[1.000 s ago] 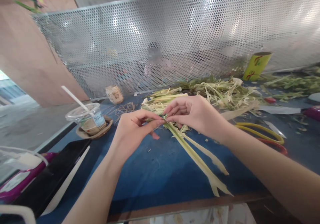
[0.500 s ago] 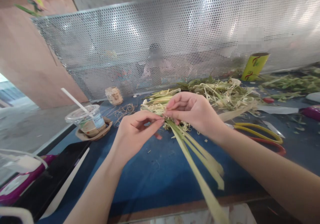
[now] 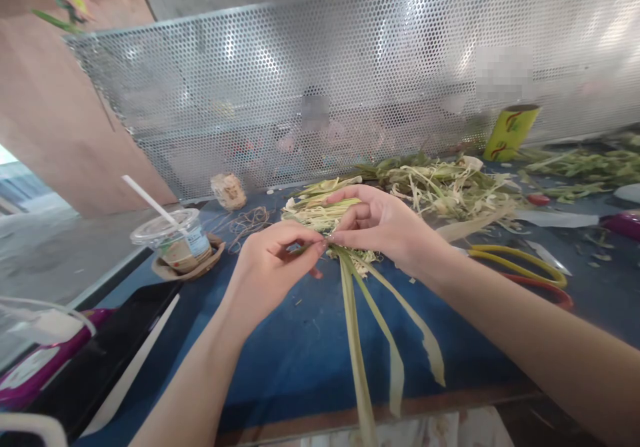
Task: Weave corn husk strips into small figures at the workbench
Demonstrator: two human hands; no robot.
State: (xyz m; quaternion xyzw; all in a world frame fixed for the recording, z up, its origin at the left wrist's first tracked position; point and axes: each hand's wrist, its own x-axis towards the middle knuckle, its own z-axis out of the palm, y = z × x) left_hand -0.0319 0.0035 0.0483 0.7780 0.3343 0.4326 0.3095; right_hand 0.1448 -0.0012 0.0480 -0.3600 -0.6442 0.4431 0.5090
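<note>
Both my hands meet over the blue tabletop (image 3: 285, 360), fingertips touching. With thumb and fingers, my left hand (image 3: 275, 270) pinches the gathered end of some long pale-green leaf strips (image 3: 355, 340). My right hand (image 3: 383, 227) pinches at the same spot, its index finger curled above. Three strips fan out from there and hang toward the table's front edge. The exact point of the grip is hidden by my fingertips. Just behind my hands lies a bundle of cut pale-green strips (image 3: 317, 214), with curly shavings under my right hand.
Scissors with yellow and red handles (image 3: 520, 264) lie right. A heap of leaves and shavings (image 3: 450, 184) sits before a perforated metal panel (image 3: 340, 67), near a yellow-green tube (image 3: 510, 134). At left are a plastic cup (image 3: 180, 240), tangled twine (image 3: 247, 224) and a black tray (image 3: 100, 347).
The loose strips have swung left and spread apart, now hanging as three separate pieces. My right index finger has lifted and curled differently, while my left hand has barely moved.
</note>
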